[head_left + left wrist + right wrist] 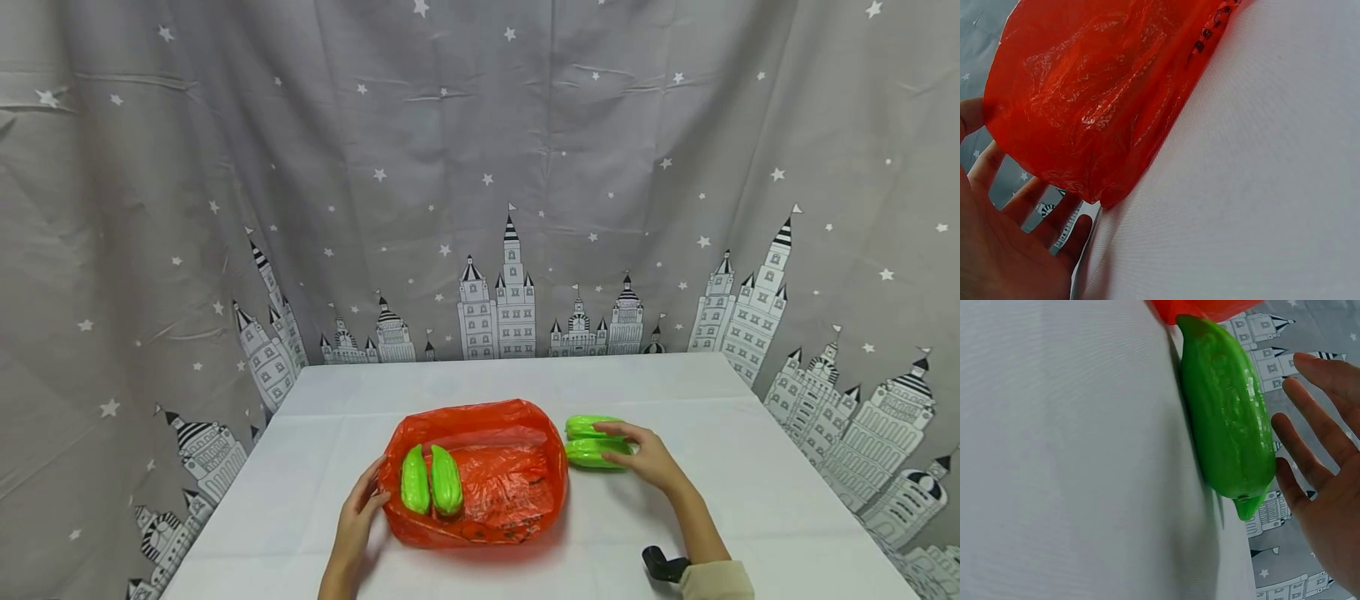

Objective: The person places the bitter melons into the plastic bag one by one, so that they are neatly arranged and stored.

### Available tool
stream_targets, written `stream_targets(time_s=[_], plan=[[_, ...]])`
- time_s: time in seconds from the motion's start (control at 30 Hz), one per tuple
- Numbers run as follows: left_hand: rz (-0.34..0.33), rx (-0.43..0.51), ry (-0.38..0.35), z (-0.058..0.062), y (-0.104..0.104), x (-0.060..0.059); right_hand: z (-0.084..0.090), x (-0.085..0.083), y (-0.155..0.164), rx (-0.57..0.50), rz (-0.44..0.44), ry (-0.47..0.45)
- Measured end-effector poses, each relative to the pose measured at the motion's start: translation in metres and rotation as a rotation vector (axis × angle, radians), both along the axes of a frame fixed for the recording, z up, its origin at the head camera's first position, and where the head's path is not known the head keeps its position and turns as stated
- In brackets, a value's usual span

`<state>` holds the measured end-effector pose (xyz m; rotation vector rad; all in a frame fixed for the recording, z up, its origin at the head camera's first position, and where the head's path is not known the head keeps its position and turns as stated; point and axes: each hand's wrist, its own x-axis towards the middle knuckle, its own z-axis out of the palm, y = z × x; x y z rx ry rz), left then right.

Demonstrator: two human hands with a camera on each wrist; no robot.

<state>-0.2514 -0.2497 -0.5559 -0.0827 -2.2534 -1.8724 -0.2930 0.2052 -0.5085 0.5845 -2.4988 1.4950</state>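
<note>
A red plastic bag [506, 475] stands with its mouth wide, showing two bright green bitter melons [430, 480] side by side in its left part. At its left rim, my left hand [358, 504] touches the plastic with spread, loosely bent fingers. In the left wrist view the bag's side [1097, 106] bulges beside this hand [1016, 231]. To the right of the bag, two more bitter melons [595, 452] lie on the table. Over their right ends reaches my right hand [647, 452], fingers apart. The right wrist view shows the nearer bitter melon [1229, 412] beside the spread fingers.
A white cloth covers the table [637, 383]. Behind and around it hangs a grey curtain [480, 167] printed with stars and castles. A black device [663, 567] sits at my right wrist, by the beige sleeve [717, 581].
</note>
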Motion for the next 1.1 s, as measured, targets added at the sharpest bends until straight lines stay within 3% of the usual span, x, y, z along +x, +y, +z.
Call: stream_targets(time_s=[0.1,0.23,0.53,0.83,1.1], plan=[[-0.002,0.004,-0.001,0.004,0.002,0.002,-0.016,-0.007,0.005,-0.01,-0.008,-0.028],[-0.009,0.012,-0.005,0.009,0.003,0.003,-0.025,-0.01,0.008,-0.007,0.003,-0.033],[-0.001,0.005,-0.038,0.001,0.0,0.0,-0.004,0.007,-0.003,0.017,-0.028,-0.009],[-0.005,-0.022,-0.011,0.027,0.01,0.016,-0.03,-0.009,0.006,0.066,-0.033,-0.013],[-0.004,-0.019,-0.025,0.031,0.011,0.017,-0.033,-0.015,0.007,0.071,-0.023,-0.003]])
